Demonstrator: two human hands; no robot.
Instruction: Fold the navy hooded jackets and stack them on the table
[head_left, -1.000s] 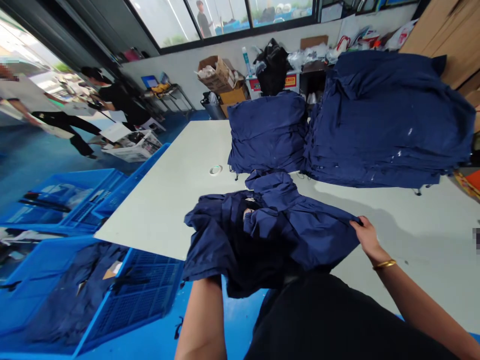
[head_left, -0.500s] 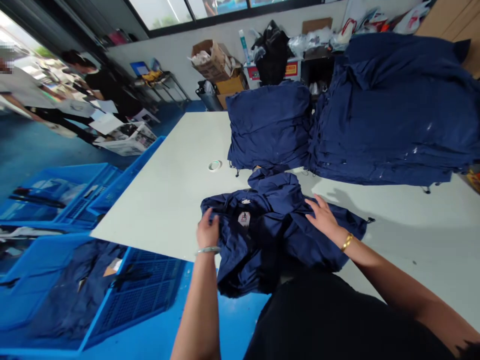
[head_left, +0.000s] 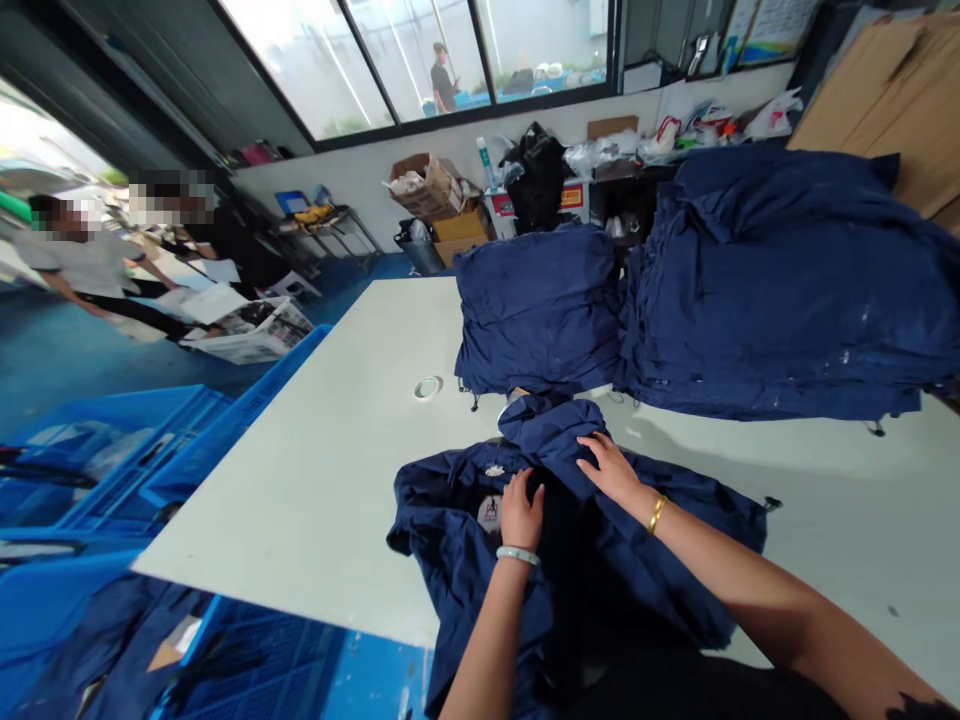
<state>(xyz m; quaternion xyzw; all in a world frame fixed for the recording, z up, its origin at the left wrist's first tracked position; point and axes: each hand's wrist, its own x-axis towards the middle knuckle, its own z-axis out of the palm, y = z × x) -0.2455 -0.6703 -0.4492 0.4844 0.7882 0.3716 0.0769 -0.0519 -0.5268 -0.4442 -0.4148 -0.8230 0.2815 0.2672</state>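
A navy blue hooded jacket (head_left: 465, 570) lies spread at the table's near edge, with its inside neck and a pale printed label (head_left: 489, 513) showing. My left hand (head_left: 523, 512) rests at the middle of the jacket's front, just right of the label, thumb apart from the fingers. On the gathered hood (head_left: 551, 435), my right hand (head_left: 611, 472) lies with its fingers spread. Neither hand visibly grips the cloth. A cord end with a toggle (head_left: 772, 503) sticks out at the jacket's right side. My body hides its lower part.
Two stacks of folded navy garments, a smaller stack (head_left: 536, 310) and a larger stack (head_left: 787, 290), stand behind the jacket. A tape roll (head_left: 427, 388) lies on the white table (head_left: 322, 460). Blue crates (head_left: 247, 650) stand at the left. Two people work further back.
My left hand has moved right, from the jacket's left shoulder to its front middle. My right hand has shifted left onto the hood. The camera view has tilted up.
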